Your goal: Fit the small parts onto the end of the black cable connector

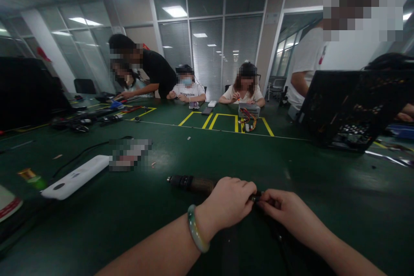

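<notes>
A dark electric screwdriver (200,184) lies sideways above the green table, its metal tip pointing left. My left hand (228,202), with a green and amber bangle at the wrist, is wrapped around the rear of its body. At the tool's right end, the fingertips of my right hand (287,209) pinch a small black plug (255,197). From there a dark cord (280,239) seems to run down below my right hand. The two hands are close together, and my fingers partly hide the joint between plug and tool.
To the left lie a long white device (79,177), a blurred flat object (131,155) and a small green and yellow item (31,179). A black computer case (347,110) stands at right. Across the table, several people sit or stand near a power supply (249,110) and yellow tape outlines (223,115).
</notes>
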Motion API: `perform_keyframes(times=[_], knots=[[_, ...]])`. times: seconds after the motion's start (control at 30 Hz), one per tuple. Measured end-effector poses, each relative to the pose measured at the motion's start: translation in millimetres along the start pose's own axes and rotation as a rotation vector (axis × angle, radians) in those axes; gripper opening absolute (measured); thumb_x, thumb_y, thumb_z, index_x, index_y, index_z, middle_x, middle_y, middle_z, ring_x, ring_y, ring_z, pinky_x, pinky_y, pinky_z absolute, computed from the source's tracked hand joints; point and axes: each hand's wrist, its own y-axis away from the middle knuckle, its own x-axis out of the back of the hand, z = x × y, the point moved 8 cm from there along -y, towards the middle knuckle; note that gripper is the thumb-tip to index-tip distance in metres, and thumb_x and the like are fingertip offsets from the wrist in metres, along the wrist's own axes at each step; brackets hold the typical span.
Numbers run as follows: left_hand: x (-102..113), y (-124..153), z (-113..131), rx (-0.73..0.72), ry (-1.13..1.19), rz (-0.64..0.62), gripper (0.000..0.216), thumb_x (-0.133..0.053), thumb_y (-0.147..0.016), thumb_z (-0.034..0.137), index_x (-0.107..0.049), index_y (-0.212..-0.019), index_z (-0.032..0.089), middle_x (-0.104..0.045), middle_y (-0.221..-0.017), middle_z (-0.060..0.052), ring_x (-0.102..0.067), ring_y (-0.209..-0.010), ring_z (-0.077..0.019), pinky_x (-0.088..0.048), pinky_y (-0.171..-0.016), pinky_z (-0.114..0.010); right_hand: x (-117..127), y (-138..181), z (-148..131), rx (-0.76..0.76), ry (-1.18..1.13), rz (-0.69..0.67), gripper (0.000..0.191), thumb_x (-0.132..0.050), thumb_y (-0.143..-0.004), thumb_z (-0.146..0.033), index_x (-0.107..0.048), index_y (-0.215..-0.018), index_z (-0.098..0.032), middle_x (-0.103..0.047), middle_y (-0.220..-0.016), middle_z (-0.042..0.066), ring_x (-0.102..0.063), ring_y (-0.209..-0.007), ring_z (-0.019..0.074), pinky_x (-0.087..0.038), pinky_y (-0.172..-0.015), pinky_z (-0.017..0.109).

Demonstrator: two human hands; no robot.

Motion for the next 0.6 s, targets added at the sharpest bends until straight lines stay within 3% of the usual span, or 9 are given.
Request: perform_keyframes(times=[0.17, 0.33, 0.47, 0.6], knots=[[0.1, 0.6, -1.9, 0.051, -0.010, 0.014, 0.009, -0.059, -0.086, 0.025, -0.054, -0.093, 0.020, -0.064, -0.093, -0.001, -0.060, -0.083, -0.0187, -0.045, -0.076, -0.032, -1.2, 0.8, -1.1, 0.014, -0.008, -0.009, 0.017, -0.056, -0.088, -0.034, -0.067, -0.080, -0.023, -0.065, -0.070, -0.004, -0.058, -0.063, 0.0139, -0.037, -0.055, 0.020], [-4.2, -1.4, -3.1, -0.029, 0.000, -0.023, 0.007, -0.058, -0.088, 0.027, -0.056, -0.091, 0.021, -0.065, -0.092, 0.000, -0.061, -0.084, -0.0181, -0.046, -0.078, -0.031, -1.4, 1.0, -4.2, 0.025, -0.011, 0.007, 0.015, -0.056, -0.089, -0.031, -0.067, -0.083, -0.024, -0.067, -0.072, -0.004, -0.060, -0.066, 0.0138, -0.039, -0.057, 0.020], [-2.9, -1.7, -2.9, -0.069, 0.040, -0.012, 0.007, -0.057, -0.090, 0.026, -0.059, -0.094, 0.021, -0.065, -0.104, 0.000, -0.060, -0.093, -0.0183, -0.045, -0.086, -0.033, -2.9, -0.1, -2.9, 0.014, -0.011, -0.002, 0.018, -0.054, -0.090, -0.033, -0.067, -0.083, -0.023, -0.068, -0.074, -0.003, -0.060, -0.067, 0.0144, -0.039, -0.057, 0.020], [-0.8, -1.1, -2.8, 0.023, 0.000, 0.027, 0.008, -0.059, -0.090, 0.028, -0.060, -0.091, 0.021, -0.063, -0.107, -0.002, -0.058, -0.097, -0.0204, -0.044, -0.085, -0.034, -2.9, -2.1, 2.0, -0.003, 0.001, 0.000, 0.021, -0.053, -0.090, -0.036, -0.066, -0.082, -0.021, -0.067, -0.073, -0.002, -0.059, -0.065, 0.0146, -0.039, -0.056, 0.021]])
